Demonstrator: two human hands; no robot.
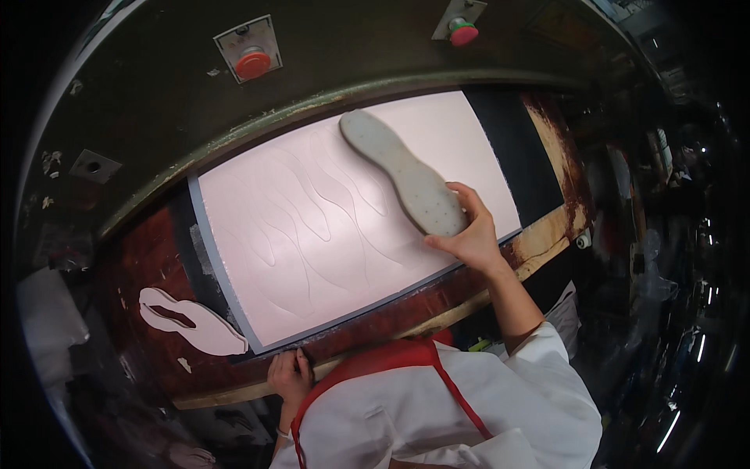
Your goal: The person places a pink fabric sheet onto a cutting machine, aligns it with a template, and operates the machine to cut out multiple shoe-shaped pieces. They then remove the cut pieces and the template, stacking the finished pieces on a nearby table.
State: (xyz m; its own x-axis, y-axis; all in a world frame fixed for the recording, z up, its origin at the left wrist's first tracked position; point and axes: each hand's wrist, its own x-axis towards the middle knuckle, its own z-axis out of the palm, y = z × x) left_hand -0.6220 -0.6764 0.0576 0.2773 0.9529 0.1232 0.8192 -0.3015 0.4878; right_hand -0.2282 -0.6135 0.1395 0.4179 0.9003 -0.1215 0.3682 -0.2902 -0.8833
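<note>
Right hand (475, 237) has the grey sole-shaped block (398, 168): thumb on the near side, other fingers wrapped over the right edge, all clamped at the block's near end. Block runs from those fingers up and to the left, far end well beyond them, over the pink sheet (258, 234). Speckled surface, faces up.

Sheet spreads left of and beyond the right fingers; curved sole-like outlines fill the part to their left, plainer stretch beyond them. Blue-grey border (221, 277) shows along the sheet's left and near edges. Black strip (527, 160) to the right of the right fingers, past the sheet edge.

Left hand (290, 375) at the near edge of the desk (156, 250), fingers curled, just below the sheet's near edge. Can't tell from this angle whether those fingers grip anything or just rest, nor whether the block touches the sheet.

Pink sole-shaped piece (209, 332) with a long dark opening lies on the desk left of the left fingers, slightly farther out, near the sheet's lower left corner, apart from the hand.

Dark green panel (351, 47) well beyond both sets of fingers, carrying a left red button (253, 64) and a right red button (463, 33).
</note>
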